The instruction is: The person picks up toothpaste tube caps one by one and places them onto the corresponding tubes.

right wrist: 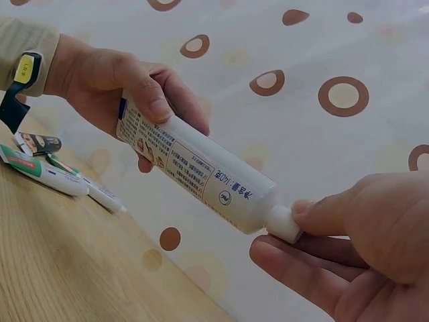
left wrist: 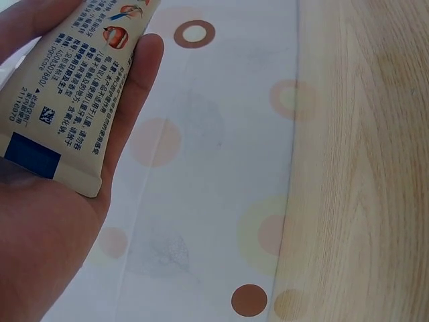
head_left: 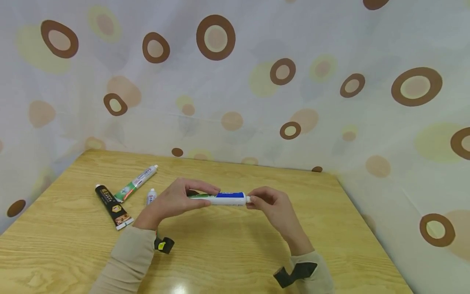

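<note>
Toothpaste tube in gripping fingers of left hand, white cap between pinched fingers of right hand

Indoors: wooden table, patterned backdrop

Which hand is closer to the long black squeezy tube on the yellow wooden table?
Left. The left hand is just right of the black tube, apart from it; the right hand is much farther right, pinching a small white cap.
</note>
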`<act>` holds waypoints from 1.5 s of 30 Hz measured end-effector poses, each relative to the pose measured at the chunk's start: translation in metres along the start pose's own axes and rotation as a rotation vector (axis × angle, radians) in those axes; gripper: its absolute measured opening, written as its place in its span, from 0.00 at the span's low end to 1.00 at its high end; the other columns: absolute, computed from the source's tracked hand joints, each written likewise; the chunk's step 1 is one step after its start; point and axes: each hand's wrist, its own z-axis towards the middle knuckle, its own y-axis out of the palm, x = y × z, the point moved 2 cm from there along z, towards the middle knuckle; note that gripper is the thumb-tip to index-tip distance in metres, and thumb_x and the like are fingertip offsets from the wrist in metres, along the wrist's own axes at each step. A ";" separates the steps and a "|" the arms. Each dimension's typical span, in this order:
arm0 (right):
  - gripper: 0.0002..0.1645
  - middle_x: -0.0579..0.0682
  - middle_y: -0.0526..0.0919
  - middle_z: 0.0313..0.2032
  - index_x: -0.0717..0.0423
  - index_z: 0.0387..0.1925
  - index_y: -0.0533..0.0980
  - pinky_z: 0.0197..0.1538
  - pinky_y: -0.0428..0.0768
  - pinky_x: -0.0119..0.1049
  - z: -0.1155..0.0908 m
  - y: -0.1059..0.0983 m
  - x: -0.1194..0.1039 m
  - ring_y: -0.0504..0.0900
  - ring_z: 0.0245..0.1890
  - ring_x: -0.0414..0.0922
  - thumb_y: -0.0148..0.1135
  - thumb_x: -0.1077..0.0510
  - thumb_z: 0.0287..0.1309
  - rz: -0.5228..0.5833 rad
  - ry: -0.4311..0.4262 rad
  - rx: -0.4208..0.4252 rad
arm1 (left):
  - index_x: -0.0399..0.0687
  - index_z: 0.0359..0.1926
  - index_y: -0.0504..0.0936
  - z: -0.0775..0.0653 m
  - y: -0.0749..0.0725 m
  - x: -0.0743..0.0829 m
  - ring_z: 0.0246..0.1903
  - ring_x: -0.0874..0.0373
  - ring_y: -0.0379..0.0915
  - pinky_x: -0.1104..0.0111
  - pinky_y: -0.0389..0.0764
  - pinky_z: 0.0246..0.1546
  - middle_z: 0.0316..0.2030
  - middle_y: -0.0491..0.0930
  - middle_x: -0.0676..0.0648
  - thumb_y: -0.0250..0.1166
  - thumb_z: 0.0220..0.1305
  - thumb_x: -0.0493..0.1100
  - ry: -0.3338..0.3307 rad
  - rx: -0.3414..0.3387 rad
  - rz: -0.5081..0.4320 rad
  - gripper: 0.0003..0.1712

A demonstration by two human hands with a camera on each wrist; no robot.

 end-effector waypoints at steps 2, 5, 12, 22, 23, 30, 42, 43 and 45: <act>0.15 0.61 0.84 0.44 0.65 0.47 0.80 0.47 0.85 0.39 0.000 0.000 0.001 0.88 0.39 0.46 0.61 0.57 0.68 0.024 0.026 0.002 | 0.58 0.50 0.88 0.000 0.001 0.000 0.51 0.56 0.81 0.67 0.82 0.44 0.55 0.84 0.52 0.72 0.60 0.44 -0.002 -0.005 -0.001 0.16; 0.16 0.62 0.84 0.42 0.66 0.47 0.80 0.46 0.85 0.40 0.000 0.001 0.003 0.88 0.38 0.47 0.60 0.56 0.68 0.050 0.055 0.006 | 0.58 0.50 0.88 -0.001 0.001 0.000 0.51 0.56 0.80 0.67 0.82 0.43 0.55 0.83 0.52 0.72 0.60 0.44 -0.005 -0.014 -0.006 0.16; 0.11 0.54 0.84 0.49 0.53 0.49 0.81 0.52 0.83 0.40 -0.001 0.000 0.000 0.85 0.46 0.47 0.63 0.57 0.66 -0.071 -0.004 -0.003 | 0.58 0.51 0.88 0.000 0.000 -0.001 0.51 0.56 0.80 0.67 0.82 0.45 0.55 0.84 0.53 0.72 0.61 0.44 0.003 -0.007 0.005 0.16; 0.15 0.59 0.85 0.39 0.65 0.46 0.80 0.44 0.86 0.40 -0.001 0.001 0.005 0.87 0.35 0.47 0.60 0.56 0.69 0.024 0.054 -0.013 | 0.58 0.50 0.88 -0.001 0.004 -0.001 0.51 0.57 0.80 0.67 0.82 0.44 0.55 0.84 0.53 0.72 0.61 0.44 0.019 -0.025 0.016 0.15; 0.16 0.59 0.85 0.38 0.66 0.46 0.79 0.44 0.86 0.40 -0.001 0.001 0.006 0.88 0.35 0.47 0.59 0.55 0.69 0.032 0.057 -0.011 | 0.57 0.50 0.88 -0.001 0.004 -0.001 0.51 0.57 0.80 0.67 0.82 0.45 0.55 0.84 0.53 0.72 0.61 0.44 0.021 -0.024 0.013 0.16; 0.15 0.56 0.84 0.46 0.58 0.48 0.81 0.50 0.84 0.38 -0.001 0.001 0.001 0.86 0.44 0.47 0.63 0.53 0.66 -0.014 0.034 0.013 | 0.57 0.49 0.88 0.002 0.003 0.001 0.52 0.58 0.80 0.67 0.82 0.44 0.54 0.84 0.53 0.72 0.60 0.44 0.026 -0.016 0.006 0.15; 0.10 0.55 0.84 0.48 0.56 0.47 0.82 0.53 0.82 0.38 -0.002 0.000 -0.002 0.84 0.46 0.47 0.62 0.59 0.66 -0.040 0.013 0.004 | 0.56 0.50 0.88 0.001 0.003 0.000 0.52 0.57 0.80 0.67 0.82 0.46 0.55 0.84 0.53 0.72 0.61 0.44 0.023 -0.012 -0.009 0.15; 0.10 0.56 0.84 0.48 0.57 0.47 0.81 0.53 0.83 0.38 -0.002 0.000 -0.002 0.85 0.45 0.47 0.62 0.59 0.67 -0.032 0.016 0.002 | 0.56 0.50 0.88 0.002 0.002 0.001 0.52 0.57 0.80 0.67 0.82 0.46 0.55 0.84 0.53 0.72 0.61 0.44 0.024 -0.011 -0.006 0.15; 0.11 0.57 0.84 0.47 0.58 0.47 0.81 0.52 0.83 0.39 -0.002 0.000 -0.001 0.86 0.43 0.48 0.62 0.58 0.66 -0.021 0.028 0.003 | 0.57 0.50 0.88 0.001 0.002 0.001 0.52 0.57 0.80 0.67 0.82 0.45 0.55 0.84 0.53 0.72 0.61 0.44 0.020 -0.012 0.001 0.15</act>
